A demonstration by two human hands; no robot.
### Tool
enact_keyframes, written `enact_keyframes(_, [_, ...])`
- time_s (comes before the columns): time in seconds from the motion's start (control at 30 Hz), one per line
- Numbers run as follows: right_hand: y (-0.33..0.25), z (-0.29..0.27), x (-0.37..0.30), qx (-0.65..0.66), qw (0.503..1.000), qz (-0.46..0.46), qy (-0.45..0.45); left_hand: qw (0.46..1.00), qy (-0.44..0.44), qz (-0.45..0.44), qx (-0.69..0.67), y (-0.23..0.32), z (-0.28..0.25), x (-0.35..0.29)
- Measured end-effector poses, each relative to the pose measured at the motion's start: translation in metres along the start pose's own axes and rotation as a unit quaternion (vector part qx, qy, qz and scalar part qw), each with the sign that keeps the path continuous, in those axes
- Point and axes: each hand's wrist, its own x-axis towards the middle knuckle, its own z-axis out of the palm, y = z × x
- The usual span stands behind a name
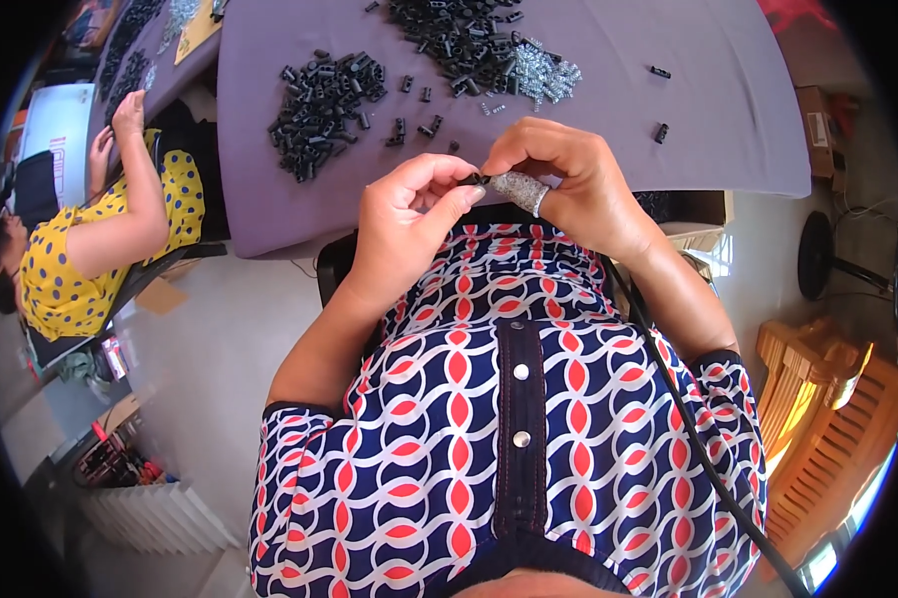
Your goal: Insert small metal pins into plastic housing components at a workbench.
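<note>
Over the near table edge, my left hand (409,214) pinches a small black plastic part (476,180) between thumb and fingers. My right hand (583,184) meets it from the other side, its index finger and thumb closed at the part's right end. A glittery silver-grey cover (518,191) wraps the right thumb. Anything smaller between the fingertips is hidden. Just beyond the hands lie a few loose black parts (430,126) and a heap of small silvery springs (545,75).
Two heaps of black parts, one at the left (324,115) and one farther back (454,40), lie on the purple-grey tablecloth (668,130). A co-worker in a yellow dotted top (90,259) sits at the left. A wooden chair (827,409) and cardboard boxes (817,135) stand at the right.
</note>
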Motion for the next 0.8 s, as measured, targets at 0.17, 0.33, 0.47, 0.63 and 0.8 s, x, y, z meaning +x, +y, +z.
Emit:
enact_keyframes(0.17, [0.004,0.001,-0.003,0.096,0.995,0.011,0.023,0.996,0.000,0.045,0.079,0.005,0.005,0.001])
enact_keyframes(0.33, [-0.001,-0.004,-0.004,-0.096,0.991,-0.090,0.011,0.997,-0.004,0.034,0.066,0.001,0.006,0.001])
enact_keyframes(0.47, [-0.004,-0.007,-0.005,-0.153,0.978,-0.140,-0.010,0.998,-0.036,-0.044,-0.026,0.013,0.005,0.003])
enact_keyframes(0.63, [-0.009,-0.016,-0.003,-0.163,0.978,-0.103,-0.076,0.961,-0.108,-0.175,-0.187,0.006,-0.002,0.013])
enact_keyframes(0.8, [-0.007,-0.017,-0.002,-0.073,0.995,-0.053,-0.035,0.962,-0.068,-0.154,-0.213,0.000,0.004,0.014])
